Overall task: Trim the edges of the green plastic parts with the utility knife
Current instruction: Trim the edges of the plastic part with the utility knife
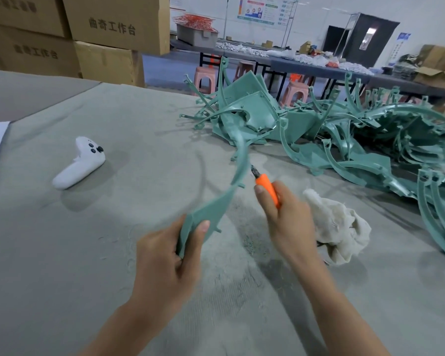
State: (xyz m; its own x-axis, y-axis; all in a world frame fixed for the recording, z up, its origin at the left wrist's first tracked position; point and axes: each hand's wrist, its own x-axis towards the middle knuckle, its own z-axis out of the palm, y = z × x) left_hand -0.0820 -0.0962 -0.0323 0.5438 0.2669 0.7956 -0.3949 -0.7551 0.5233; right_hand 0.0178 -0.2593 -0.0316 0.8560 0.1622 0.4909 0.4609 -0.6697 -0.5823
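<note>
Well, behind the pile of green parts [344,140], far back, a grey bin [197,35] is heaped with red plastic pieces [193,21] that rise above its rim. Left of the pile, closed cardboard boxes [113,24] stand stacked. Beyond its right end sits an open box [437,75]; what is in it cannot be made out.

The left hand [165,260], in front of the pile, grips the wide flat end of one long curved green part [239,163], thumb on the near face and fingers curled behind. The part arches up and away, and its far end reaches the pile. The right hand [290,224] is clamped round the orange handle of a utility knife [266,186], thumb along the top. The dark blade tip is at the edge of the curved part, partway along it, touching or just beside it. The two hands are apart.

In front of the pile a crumpled white cloth [339,227] lies on the grey desk [88,253], just beside the right hand. Well to the pile's left rests a white controller [80,163].
</note>
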